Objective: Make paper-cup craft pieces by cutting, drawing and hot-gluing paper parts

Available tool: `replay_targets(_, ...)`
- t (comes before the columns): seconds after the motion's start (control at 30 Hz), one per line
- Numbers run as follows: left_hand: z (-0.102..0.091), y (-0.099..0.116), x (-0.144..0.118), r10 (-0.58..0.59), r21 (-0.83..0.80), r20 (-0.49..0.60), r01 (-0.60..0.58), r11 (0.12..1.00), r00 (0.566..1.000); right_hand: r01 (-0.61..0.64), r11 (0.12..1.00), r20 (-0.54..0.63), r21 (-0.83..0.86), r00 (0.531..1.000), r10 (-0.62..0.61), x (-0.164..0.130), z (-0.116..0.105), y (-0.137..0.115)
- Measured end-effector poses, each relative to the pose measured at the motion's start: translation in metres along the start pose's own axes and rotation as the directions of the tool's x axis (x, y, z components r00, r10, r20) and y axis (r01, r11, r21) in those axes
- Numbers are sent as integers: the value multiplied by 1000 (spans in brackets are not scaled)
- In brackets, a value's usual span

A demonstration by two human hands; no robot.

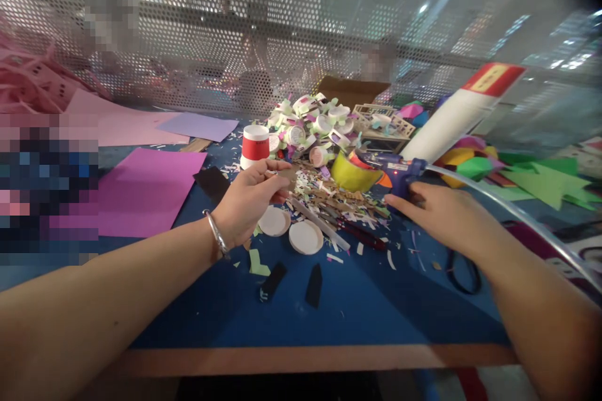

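Note:
My left hand (254, 197), wearing a silver bangle, pinches a small flat brownish piece (291, 178) between thumb and fingers. My right hand (439, 213) closes around the handle of a dark blue glue gun (399, 175) with a small red light. The gun's front end rests at a yellow-green cup-like holder (353, 172). Below my left hand lie two white paper discs (305, 237), and a translucent stick (324, 227) lies beside them. Two black paper strips (314, 286) are nearer the front edge. A red-and-white paper cup (256, 145) stands upside down behind my left hand.
Paper scraps (329, 191) litter the middle, with a heap of decorated white cups (315, 125) behind. Magenta paper (141, 191) lies left; a dark red pen-like tool (362, 234) lies among scraps. A white tube (456, 116) leans at right. A perforated metal screen (188, 44) stands behind.

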State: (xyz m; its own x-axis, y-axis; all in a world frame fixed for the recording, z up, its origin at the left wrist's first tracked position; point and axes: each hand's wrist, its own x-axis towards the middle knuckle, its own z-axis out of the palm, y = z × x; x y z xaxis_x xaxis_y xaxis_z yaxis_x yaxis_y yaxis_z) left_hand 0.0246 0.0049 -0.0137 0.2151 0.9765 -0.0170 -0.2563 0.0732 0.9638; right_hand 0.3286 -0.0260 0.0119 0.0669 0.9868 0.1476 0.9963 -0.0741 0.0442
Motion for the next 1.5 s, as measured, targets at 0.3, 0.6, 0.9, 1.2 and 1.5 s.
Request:
replay_targets(0.3, 3, -2, -3, 14, 2, 4, -14, 1000, 1000, 191, 936, -155, 296, 976, -150, -47, -25, -54)
replay_targets(0.6, 2, -3, -2, 49, -30, -10, -50, 998, 999, 678, 580, 101, 451, 607, -788, -54, -25, -136)
replay_targets(0.9, 6, -4, 3, -5, -11, -16, 5, 1000, 1000, 646, 523, 206, 556, 502, -840, -40, -20, -146)
replay_targets(1.2, 12, -1, 1, -58, 65, -15, 58, 996, 998, 689, 486, 151, 538, 488, -860, -43, -16, -142)
replay_targets(1.5, 11, -3, -1, -2, 127, 18, 0, 992, 1000, 788, 456, 109, 414, 455, -884, -47, -17, -142)
